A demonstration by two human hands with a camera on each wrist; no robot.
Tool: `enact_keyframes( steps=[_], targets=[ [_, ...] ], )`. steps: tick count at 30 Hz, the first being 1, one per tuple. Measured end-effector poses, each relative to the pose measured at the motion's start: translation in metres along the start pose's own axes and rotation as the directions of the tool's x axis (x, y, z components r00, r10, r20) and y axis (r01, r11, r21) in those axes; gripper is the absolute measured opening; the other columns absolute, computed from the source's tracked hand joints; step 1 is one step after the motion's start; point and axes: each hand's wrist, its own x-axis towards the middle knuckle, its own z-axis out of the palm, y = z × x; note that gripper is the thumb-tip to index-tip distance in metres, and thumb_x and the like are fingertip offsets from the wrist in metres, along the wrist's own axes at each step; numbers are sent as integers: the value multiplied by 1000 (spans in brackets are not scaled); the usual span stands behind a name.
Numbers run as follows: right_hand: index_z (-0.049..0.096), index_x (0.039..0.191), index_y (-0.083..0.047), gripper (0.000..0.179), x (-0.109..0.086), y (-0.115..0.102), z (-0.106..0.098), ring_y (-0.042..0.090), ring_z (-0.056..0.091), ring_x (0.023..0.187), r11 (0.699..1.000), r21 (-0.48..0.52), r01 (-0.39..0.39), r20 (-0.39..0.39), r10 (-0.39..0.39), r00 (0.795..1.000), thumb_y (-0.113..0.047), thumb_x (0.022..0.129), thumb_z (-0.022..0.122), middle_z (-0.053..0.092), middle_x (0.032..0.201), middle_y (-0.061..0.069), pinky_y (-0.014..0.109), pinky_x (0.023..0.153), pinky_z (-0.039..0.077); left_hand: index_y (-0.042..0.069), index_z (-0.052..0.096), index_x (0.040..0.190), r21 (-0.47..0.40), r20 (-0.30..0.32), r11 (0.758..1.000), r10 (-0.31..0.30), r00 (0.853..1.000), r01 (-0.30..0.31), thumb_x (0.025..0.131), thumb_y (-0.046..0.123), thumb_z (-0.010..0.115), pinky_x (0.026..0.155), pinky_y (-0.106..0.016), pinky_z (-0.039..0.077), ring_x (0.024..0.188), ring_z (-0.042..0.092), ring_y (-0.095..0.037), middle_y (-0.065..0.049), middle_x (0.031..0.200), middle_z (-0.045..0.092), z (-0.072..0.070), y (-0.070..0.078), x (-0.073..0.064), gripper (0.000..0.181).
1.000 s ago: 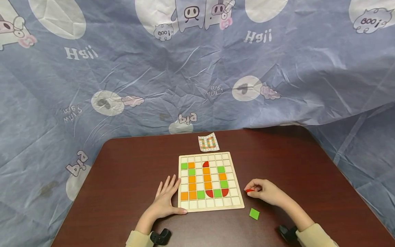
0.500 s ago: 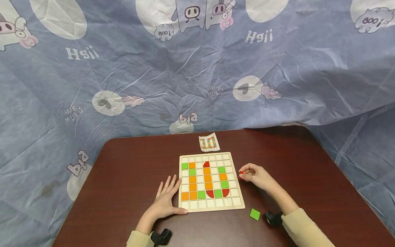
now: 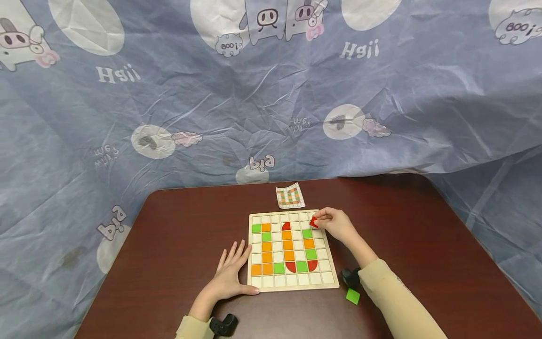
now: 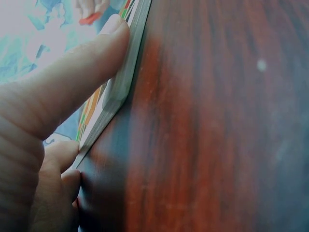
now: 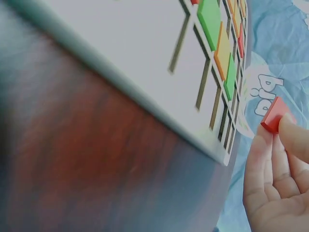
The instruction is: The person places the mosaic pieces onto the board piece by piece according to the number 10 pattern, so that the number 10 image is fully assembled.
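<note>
While left hand (image 3: pixel 230 278) rests flat, fingers straight, against square wooden grid board (image 3: pixel 293 284), right hand (image 3: pixel 336 223) pinches small red tile (image 3: pixel 313 221) above board's far right corner.

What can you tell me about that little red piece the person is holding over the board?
The red piece is small, flat and thick-edged, in glossy solid red; its full outline is hidden. The right hand pinches it between fingertips and holds it tilted above the upper right part of the wooden grid board, close to a green tile there. In the right wrist view it shows a straight edge and a corner. Only the fingers appear to touch it.
</note>
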Motion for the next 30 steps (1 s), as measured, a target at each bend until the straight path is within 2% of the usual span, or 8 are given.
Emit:
enact_keyframes(
  steps=[6, 15, 23, 30],
  targets=[
    [70, 108, -4, 17, 13, -7, 9, 22, 65, 87, 996, -84, -12, 14, 13, 1000, -9, 92, 68, 70, 102, 14, 29, 71, 55, 11, 23, 158, 6, 4, 1000, 3, 1000, -3, 67, 53, 85, 119, -63, -1, 153, 1, -38, -17, 165, 10, 1, -2, 1, 117],
    [72, 101, -6, 11, 22, -8, 21, 18, 64, 81, 988, -152, -3, 16, 6, 1000, -9, 91, 69, 72, 94, 10, 31, 73, 54, 11, 24, 157, 10, -2, 1000, -2, 1000, 2, 67, 51, 86, 119, -62, 0, 153, 2, -38, -17, 165, 11, 0, -2, 1, 117],
    [75, 96, -5, 8, 22, -8, 26, 16, 63, 77, 979, -200, 26, 44, -17, 999, -7, 90, 69, 72, 87, 7, 31, 72, 54, 11, 25, 157, 13, -7, 1000, 4, 1000, -4, 67, 50, 87, 120, -62, 0, 153, 3, -38, -17, 165, 12, -1, 0, 1, 117],
    [76, 92, -4, 6, 23, -9, 30, 17, 63, 76, 969, -244, 46, 26, -41, 999, -6, 88, 72, 72, 85, 8, 31, 71, 54, 10, 26, 157, 6, -14, 1000, -4, 1000, 4, 66, 49, 88, 120, -62, 0, 153, 3, -38, -17, 165, 13, -2, 0, 0, 117]
  ],
)
